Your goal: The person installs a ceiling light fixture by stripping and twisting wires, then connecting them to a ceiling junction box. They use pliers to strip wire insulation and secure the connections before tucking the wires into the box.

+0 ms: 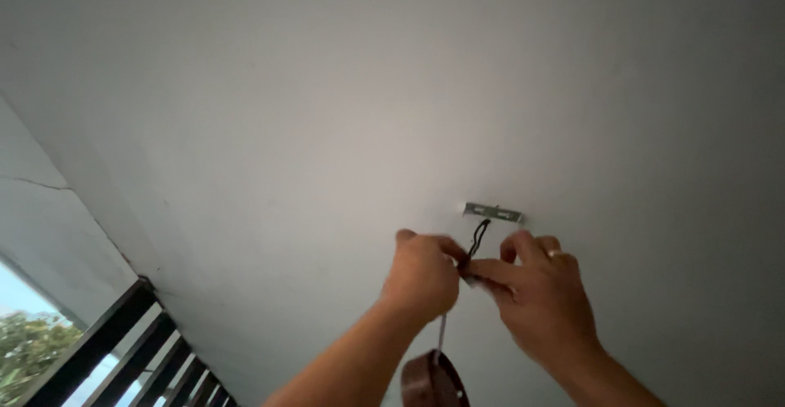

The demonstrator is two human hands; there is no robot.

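Note:
I look up at a white ceiling [392, 88]. A small metal mounting bracket [493, 211] is fixed to it. A dark wire [478, 237] hangs from beside the bracket down to my hands. My left hand [421, 276] and my right hand [536, 292] meet just below the bracket, fingers pinched together on the wire's lower end. There is a ring on a finger of my right hand. A brown round fixture [432, 381] dangles below my hands on a thin pale cord [441, 333].
A white wall [41, 235] meets the ceiling at the left. Dark window bars [123, 350] slope across the lower left, with green foliage [29, 350] and sky outside.

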